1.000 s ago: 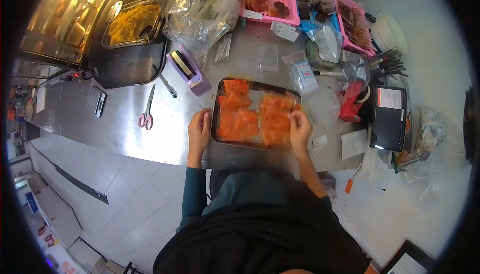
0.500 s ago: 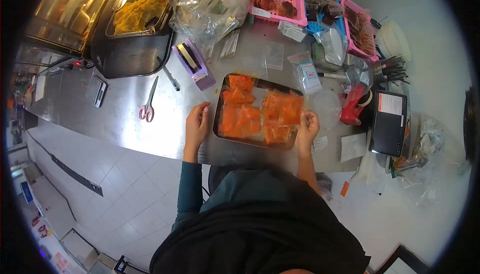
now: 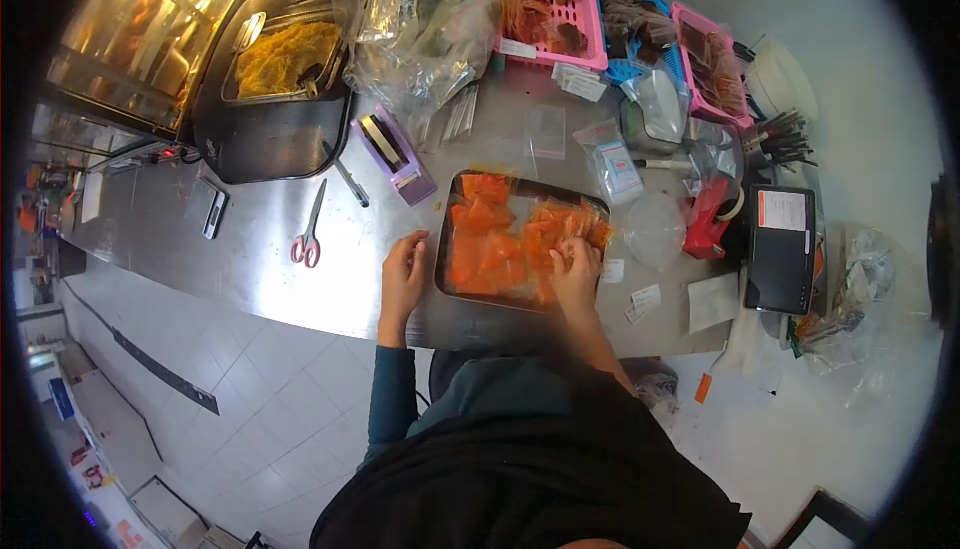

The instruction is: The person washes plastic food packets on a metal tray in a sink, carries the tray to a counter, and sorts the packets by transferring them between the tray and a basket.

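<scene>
A dark rectangular tray (image 3: 446, 284) lies on the metal table in front of me, with several clear packets of orange food (image 3: 488, 254) in it. Over the tray's right half, my right hand (image 3: 574, 274) has its fingers pinched together at the packets there; what lies between the fingertips is too small to make out. My left hand (image 3: 404, 274) rests just left of the tray, empty, with the thumb apart from the fingers. White labels (image 3: 643, 302) lie to the right of the tray.
Left of the tray are a purple tape dispenser (image 3: 398, 161), scissors (image 3: 308, 234) and a pen (image 3: 346, 177). Baskets (image 3: 553, 14) of packets and a large plastic bag (image 3: 420, 39) stand behind. A red tape dispenser (image 3: 706, 219) and a black tablet (image 3: 780, 254) are on the right.
My right hand has moved left from the tray's right edge onto the packets. My left hand has stayed beside the tray. The whole view has shifted slightly.
</scene>
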Motion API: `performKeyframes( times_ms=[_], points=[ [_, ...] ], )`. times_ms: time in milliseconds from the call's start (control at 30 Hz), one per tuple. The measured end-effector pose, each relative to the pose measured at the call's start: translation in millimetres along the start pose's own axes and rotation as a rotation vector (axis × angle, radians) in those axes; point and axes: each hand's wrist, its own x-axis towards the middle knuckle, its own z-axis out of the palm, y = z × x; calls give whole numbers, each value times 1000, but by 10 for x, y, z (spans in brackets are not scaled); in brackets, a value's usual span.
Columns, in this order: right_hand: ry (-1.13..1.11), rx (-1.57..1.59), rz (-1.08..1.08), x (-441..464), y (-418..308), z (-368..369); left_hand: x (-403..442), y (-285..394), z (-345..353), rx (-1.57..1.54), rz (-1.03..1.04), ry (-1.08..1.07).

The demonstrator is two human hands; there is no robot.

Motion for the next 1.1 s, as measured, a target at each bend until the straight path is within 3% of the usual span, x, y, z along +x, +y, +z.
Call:
performKeyframes(
  times_ms=[200, 500, 700, 800, 900, 933, 1100],
  points=[
    [137, 407, 42, 162, 87, -231, 1, -47, -54, 27, -22, 2],
    [219, 672, 130, 407, 81, -782, -17, -39, -91, 52, -85, -13],
    [-308, 322, 15, 558, 238, -517, -7, -126, -51, 63, -6, 5],
    [-207, -9, -203, 594, 194, -395, 8, -119, -59, 65, 0, 2],
    [-7, -183, -124, 465, -96, -407, -22, -112, -97, 24, -18, 26],
    [-64, -217, -88, 422, -35, -379, -33, -126, -105, 20, -29, 25],
    [-79, 13, 8, 367, -4, -260, -58, -129, -62, -63, -117, -20]
  ],
)
